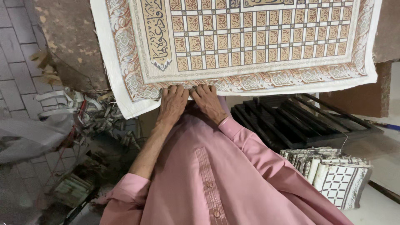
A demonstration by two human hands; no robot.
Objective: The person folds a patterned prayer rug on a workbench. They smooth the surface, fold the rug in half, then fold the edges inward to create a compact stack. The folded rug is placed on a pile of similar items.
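Note:
A cream woven cloth (250, 41) with a brown grid pattern and ornate border lies spread over a worktable. Both hands rest side by side on its near edge. My left hand (173, 104) presses palm down on the border, fingers curled over the hem. My right hand (207, 102) sits right beside it, touching it, fingers also gripping the cloth's edge. Pink shirt sleeves cover my arms, the left one rolled up.
The brown worktable (71, 46) has a worn surface at left. Black frames (291, 121) are stacked under the table at right. A pile of folded patterned cloths (333, 175) stands at lower right. White strips and scraps (83, 112) litter the paved floor at left.

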